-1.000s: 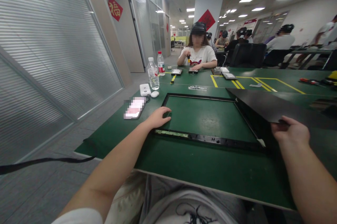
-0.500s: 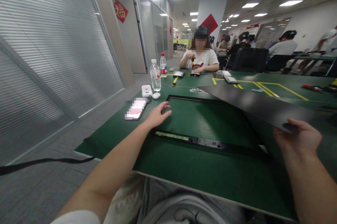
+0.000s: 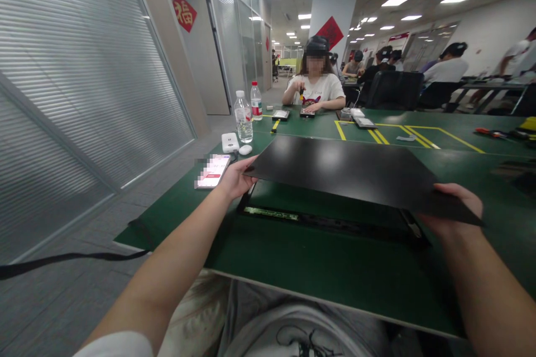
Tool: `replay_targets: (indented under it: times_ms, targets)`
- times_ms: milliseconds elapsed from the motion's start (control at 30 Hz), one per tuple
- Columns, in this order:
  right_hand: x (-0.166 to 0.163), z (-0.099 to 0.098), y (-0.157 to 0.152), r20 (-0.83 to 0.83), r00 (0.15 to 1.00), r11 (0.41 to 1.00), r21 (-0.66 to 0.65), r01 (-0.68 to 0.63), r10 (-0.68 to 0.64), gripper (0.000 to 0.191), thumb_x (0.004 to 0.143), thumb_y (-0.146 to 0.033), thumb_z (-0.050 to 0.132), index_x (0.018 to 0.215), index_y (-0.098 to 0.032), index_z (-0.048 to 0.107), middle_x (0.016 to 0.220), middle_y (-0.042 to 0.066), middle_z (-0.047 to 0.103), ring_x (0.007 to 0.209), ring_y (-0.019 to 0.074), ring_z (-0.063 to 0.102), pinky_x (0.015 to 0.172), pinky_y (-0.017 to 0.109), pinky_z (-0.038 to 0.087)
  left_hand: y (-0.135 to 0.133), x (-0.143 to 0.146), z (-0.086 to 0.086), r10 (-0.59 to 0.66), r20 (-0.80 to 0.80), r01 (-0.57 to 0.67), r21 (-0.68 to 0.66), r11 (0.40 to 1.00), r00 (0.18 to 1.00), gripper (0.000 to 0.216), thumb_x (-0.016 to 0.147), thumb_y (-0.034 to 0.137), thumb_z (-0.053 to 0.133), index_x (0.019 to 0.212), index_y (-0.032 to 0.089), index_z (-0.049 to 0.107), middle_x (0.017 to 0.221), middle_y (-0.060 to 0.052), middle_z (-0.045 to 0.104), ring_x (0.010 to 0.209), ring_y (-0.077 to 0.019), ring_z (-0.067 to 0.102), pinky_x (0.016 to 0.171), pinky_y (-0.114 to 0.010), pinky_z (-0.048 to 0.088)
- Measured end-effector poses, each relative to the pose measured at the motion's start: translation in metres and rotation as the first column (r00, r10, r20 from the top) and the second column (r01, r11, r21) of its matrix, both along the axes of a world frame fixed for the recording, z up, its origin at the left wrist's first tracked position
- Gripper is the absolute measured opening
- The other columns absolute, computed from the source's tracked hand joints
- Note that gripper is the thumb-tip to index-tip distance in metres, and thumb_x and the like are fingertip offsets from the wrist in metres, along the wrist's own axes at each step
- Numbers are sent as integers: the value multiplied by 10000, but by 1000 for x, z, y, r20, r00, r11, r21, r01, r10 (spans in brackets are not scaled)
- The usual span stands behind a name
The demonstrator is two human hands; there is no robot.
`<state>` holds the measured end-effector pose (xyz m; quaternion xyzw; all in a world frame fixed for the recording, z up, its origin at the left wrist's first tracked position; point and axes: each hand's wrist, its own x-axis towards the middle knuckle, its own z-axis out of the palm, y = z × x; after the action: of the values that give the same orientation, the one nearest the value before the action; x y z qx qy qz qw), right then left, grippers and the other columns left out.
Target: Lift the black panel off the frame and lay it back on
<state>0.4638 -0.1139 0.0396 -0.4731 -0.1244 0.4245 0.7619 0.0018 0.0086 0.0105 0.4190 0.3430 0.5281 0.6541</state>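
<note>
Nearest, beyond the person's lap, a bare stretch of the green tabletop [image 3: 318, 267] runs up to a black frame [image 3: 347, 228] lying flat, its near rail carrying a green circuit strip [image 3: 271, 213] toward the left end. The right grip [image 3: 469, 202] is closed on a dark, flat panel [image 3: 343, 170] near its near right corner, thumb on top and fingers underneath. The left grip [image 3: 237, 178] pinches the panel's left end. Held between the two, the panel slants above the frame and hides much of it; whether its far edge touches anything, I cannot tell. Just beside the left grip lies a lit phone [image 3: 214, 171], and past that sit a white device [image 3: 230, 143] and a small rounded white item [image 3: 245, 150]. Behind them stand a clear bottle [image 3: 243, 121] and a red-capped bottle [image 3: 256, 103]. Across the tabletop, near yellow tape markings [image 3: 379, 134], a seated co-worker [image 3: 330, 89] in a white T-shirt holds a tool over a small device [image 3: 307, 113]. Farther back are a black chair [image 3: 396, 89] and other people
</note>
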Motion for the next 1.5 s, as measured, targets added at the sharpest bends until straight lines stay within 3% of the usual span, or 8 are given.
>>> replay_targets:
  times_ms: [100,267,433,567,800,1033,1300,1500]
  targets:
    - [-4,1,0,-19,998,995,-70,-69,68,480,543,-153,652,1001,-220,779,943,114,839,937,359,830,895,556,713,0,-1,3,41,55,-43,23,999,998,476,769,180,756,1239,127,815,1016,-95,865,868,-217,804,768,-285,647]
    - [-3,0,-2,12,987,959,-241,-152,159,359,551,-135,691,899,-206,750,920,137,837,912,360,832,829,509,715,-1,-5,10,82,47,-86,74,994,996,561,756,180,745,1312,159,817,1026,-59,867,832,-205,794,730,-271,640]
    - [3,-5,-3,197,931,950,-121,-287,306,483,569,-182,724,1042,-219,815,1049,104,860,950,338,833,774,448,705,-3,-6,12,88,2,-87,175,981,996,561,746,210,798,1305,167,825,1138,-73,873,1046,-270,812,873,-315,656]
    - [8,-17,2,372,886,961,-119,-250,276,609,535,-126,803,1129,-257,832,1061,61,866,942,300,829,757,377,683,0,-5,7,136,13,-136,176,975,991,653,716,167,855,1364,219,794,1197,-54,872,1121,-271,810,969,-352,654]
    - [7,-34,14,414,901,982,68,-175,132,648,519,-88,871,1132,-294,837,1099,25,863,1031,267,808,906,375,678,4,-2,-4,140,-5,-136,199,970,990,772,640,176,984,1372,214,742,1056,-59,885,1094,-298,833,985,-386,662]
    - [22,-48,21,326,937,990,-103,-99,128,604,527,-55,804,1092,-265,844,1021,23,854,913,234,798,795,315,668,2,2,-13,-1,-105,17,154,988,994,715,615,162,1013,1238,194,664,1066,-80,864,1038,-327,845,994,-473,666]
    - [23,-50,22,321,938,986,-133,-96,134,562,495,-65,804,1015,-272,854,1053,21,859,903,227,793,738,289,649,2,5,-21,7,-195,15,109,994,981,681,585,112,987,1107,228,565,971,-2,817,942,-263,826,987,-470,654]
    - [23,-52,22,360,915,973,-202,-114,182,516,515,-105,804,1003,-269,839,933,17,847,853,239,795,646,275,623,2,3,-21,-23,-243,34,40,999,970,696,568,54,967,1075,240,527,970,1,805,914,-270,825,912,-449,667]
